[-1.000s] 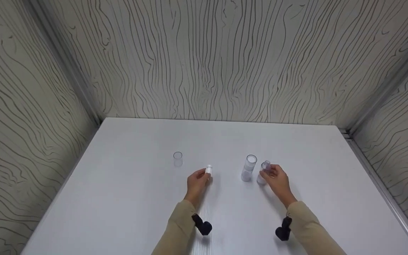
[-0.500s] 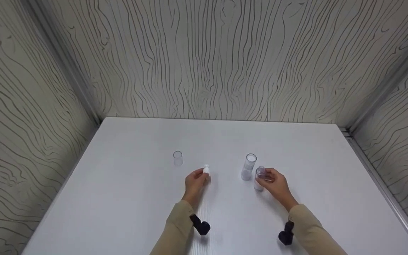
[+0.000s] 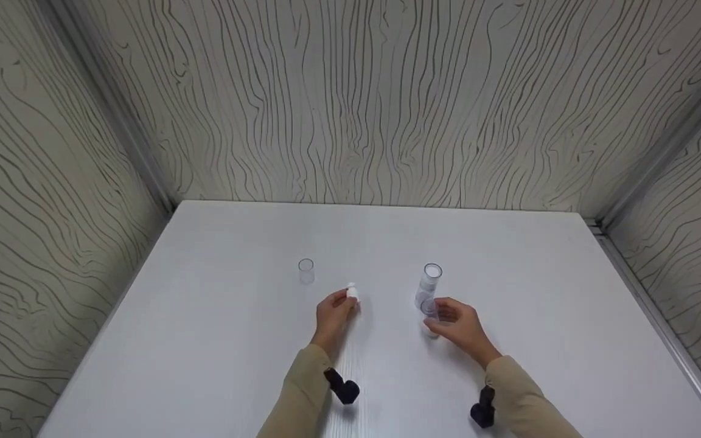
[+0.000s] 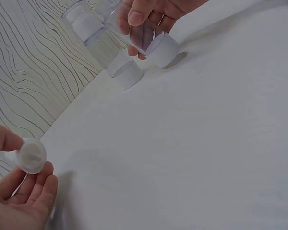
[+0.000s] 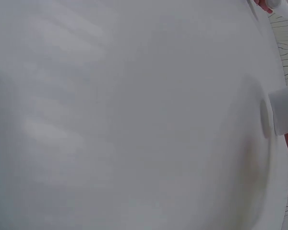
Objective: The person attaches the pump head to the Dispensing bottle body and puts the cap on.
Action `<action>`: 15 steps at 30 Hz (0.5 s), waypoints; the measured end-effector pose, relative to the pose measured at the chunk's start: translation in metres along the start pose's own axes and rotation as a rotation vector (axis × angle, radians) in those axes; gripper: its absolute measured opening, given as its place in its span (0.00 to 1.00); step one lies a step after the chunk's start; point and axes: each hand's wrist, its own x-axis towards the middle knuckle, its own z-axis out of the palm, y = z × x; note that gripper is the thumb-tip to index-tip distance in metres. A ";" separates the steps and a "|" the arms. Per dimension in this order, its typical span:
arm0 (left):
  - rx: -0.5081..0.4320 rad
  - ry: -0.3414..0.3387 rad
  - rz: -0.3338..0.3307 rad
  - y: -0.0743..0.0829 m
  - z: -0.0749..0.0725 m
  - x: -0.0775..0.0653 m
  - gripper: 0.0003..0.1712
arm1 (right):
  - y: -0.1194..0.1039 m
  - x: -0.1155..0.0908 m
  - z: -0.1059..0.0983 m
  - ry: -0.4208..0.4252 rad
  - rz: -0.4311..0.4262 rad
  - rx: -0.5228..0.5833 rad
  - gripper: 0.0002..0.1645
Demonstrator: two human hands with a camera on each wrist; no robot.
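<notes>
My left hand point(image 3: 333, 316) pinches a small white pump top point(image 3: 352, 293) between thumb and fingers. In the left wrist view, the round underside of the pump top point(image 4: 31, 156) faces the camera. My right hand point(image 3: 463, 326) grips a clear bottle point(image 3: 428, 308) with a white base point(image 4: 163, 50), low over the table and tilted in the left wrist view. Just behind it stands a second clear bottle point(image 3: 429, 280), also white at its base, partly overlapped by the held one. Only the held bottle's base point(image 5: 284, 111) and a bit of finger show at the right wrist view's edge.
A clear cylindrical cap point(image 3: 306, 272) stands on the white table point(image 3: 216, 340), left of and beyond my left hand. Wood-patterned panels point(image 3: 350, 103) rise behind the table and along both sides.
My right hand has carried the clear bottle left and nearer to me, in front of the standing bottle. The left hand has drifted slightly left with the pump top.
</notes>
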 end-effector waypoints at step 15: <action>0.036 -0.007 0.041 -0.002 -0.007 -0.001 0.25 | -0.019 0.004 0.027 -0.194 -0.121 0.038 0.24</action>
